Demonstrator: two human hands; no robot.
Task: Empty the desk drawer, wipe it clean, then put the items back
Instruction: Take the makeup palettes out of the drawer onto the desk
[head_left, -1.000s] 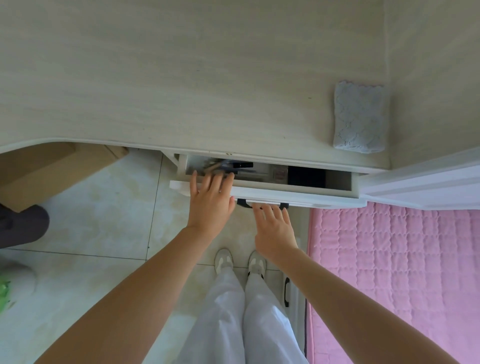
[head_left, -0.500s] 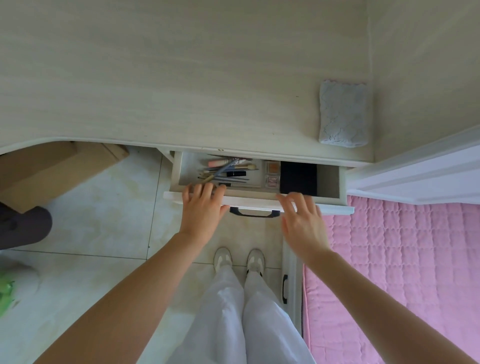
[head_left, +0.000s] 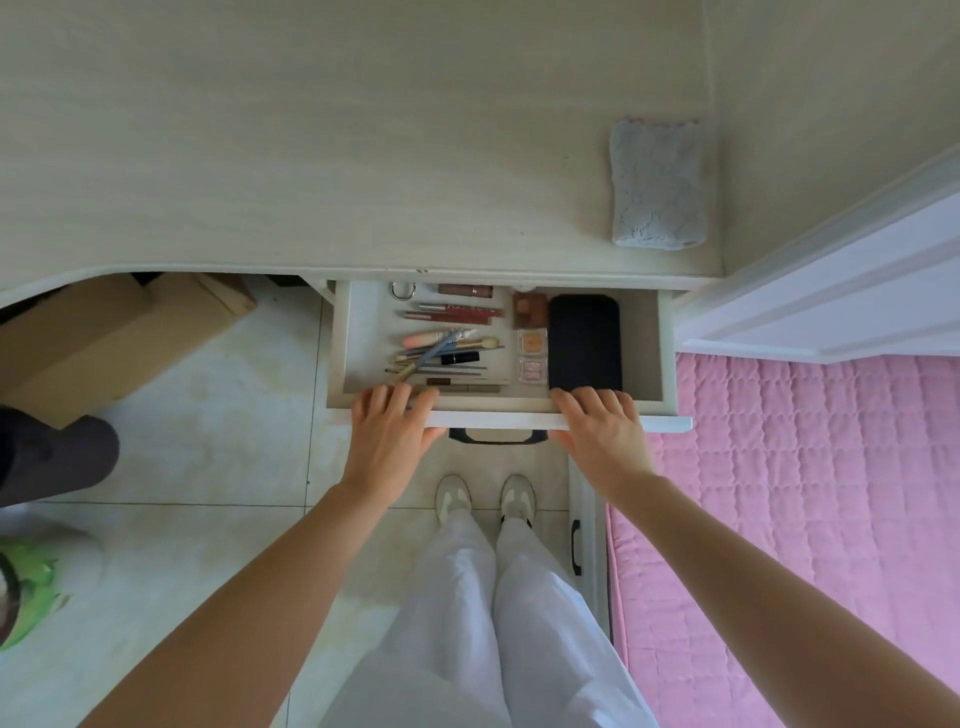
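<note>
A: Count pls, what's in the frame?

B: One pale wood-grain desk top (head_left: 311, 156) across the upper half. One white pulled-out desk drawer (head_left: 358, 332) at centre, under the desk's front edge, w/ one dark handle (head_left: 496, 439) on its front. One grey knitted cloth (head_left: 657, 187), folded, upper right on the desk.

A: Inside the drawer?

B: One black flat rounded case (head_left: 585, 340) at the right. Three small square makeup pans (head_left: 531, 340) in a column just left of it. A loose heap of brushes, pencils and tubes (head_left: 447, 348) left of centre; overlapped, can't count exactly. One metal ring (head_left: 402, 291) at the back.

A: Hands?

B: Two. Left hand (head_left: 389, 436) and right hand (head_left: 602, 431) both grip the drawer's front lip, fingers side by side, curled over into the drawer, thumbs below.

A: Room?

B: Cream tile floor (head_left: 208, 441); one cardboard box (head_left: 119, 332) under the desk at left; pink quilted bedding (head_left: 805, 493) at right; white trousers & two pale shoes, bottom centre.

A: Which way does the drawer run?

B: Long axis left-right in frame; it opens toward the bottom of the frame. Case lies w/ its length front-to-back; most brushes lie roughly left-right.
</note>
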